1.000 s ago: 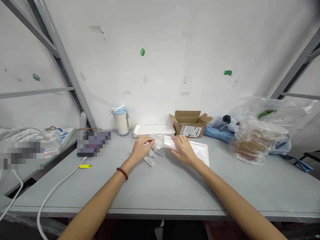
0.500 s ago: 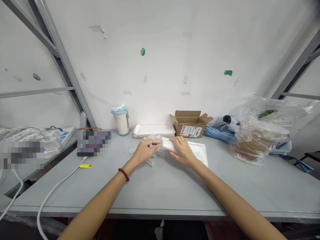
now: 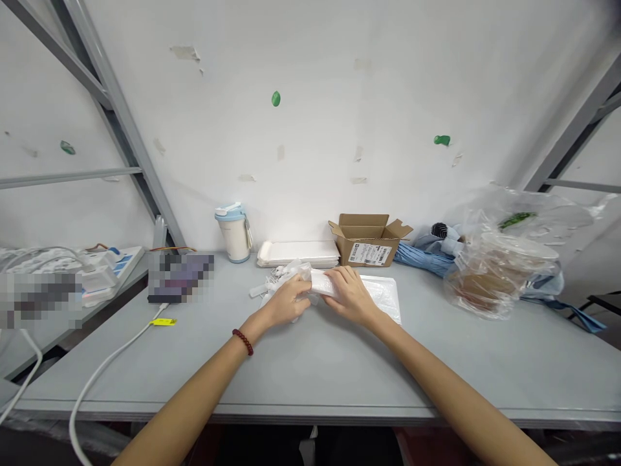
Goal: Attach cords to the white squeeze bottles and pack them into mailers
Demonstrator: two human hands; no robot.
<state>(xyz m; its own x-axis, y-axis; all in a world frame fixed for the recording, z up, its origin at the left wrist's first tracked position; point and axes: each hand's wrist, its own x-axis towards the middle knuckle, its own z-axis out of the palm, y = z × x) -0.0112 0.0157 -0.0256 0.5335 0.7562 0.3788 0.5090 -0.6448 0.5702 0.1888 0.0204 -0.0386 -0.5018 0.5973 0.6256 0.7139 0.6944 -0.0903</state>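
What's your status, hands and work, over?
Right hand gripping white padded packet. Left hand curled at its left end. Crumpled clear plastic beside left hand.

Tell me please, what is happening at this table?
A person has both hands on a small job. The right hand holds a white packet; the left hand is at its left end, with clear plastic beside it. Whether the left hand grasps anything is unclear. Behind stands an open box.
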